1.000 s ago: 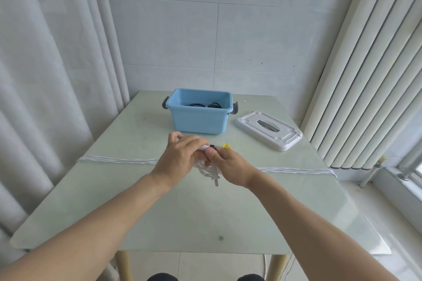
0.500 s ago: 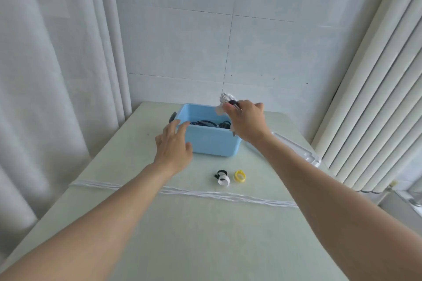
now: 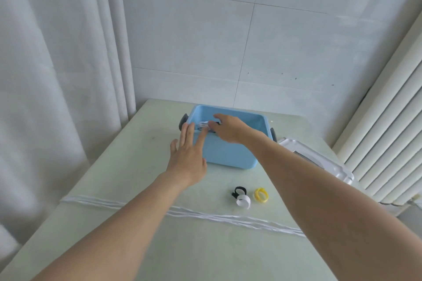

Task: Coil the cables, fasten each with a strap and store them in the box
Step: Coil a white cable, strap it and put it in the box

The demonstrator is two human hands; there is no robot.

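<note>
Fingers [image 3: 219, 118] of right hand [image 3: 230, 130] curl round white coiled cable [image 3: 202, 125], held over the blue box [image 3: 230, 155] interior, near its left end; other box contents hidden. Left hand [image 3: 188, 155] flat, fingers straight, touching box front wall. Box lid [image 3: 319, 157] lies to the right. On table [image 3: 114, 178]: black strap [image 3: 239, 190], white strap [image 3: 243, 202], yellow strap [image 3: 261, 194], plus uncoiled white cable [image 3: 228, 218] stretched across.

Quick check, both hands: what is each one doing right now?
Left hand: open, fingers straight against the blue box, holding nothing.
Right hand: holds the coiled white cable inside the box.
</note>
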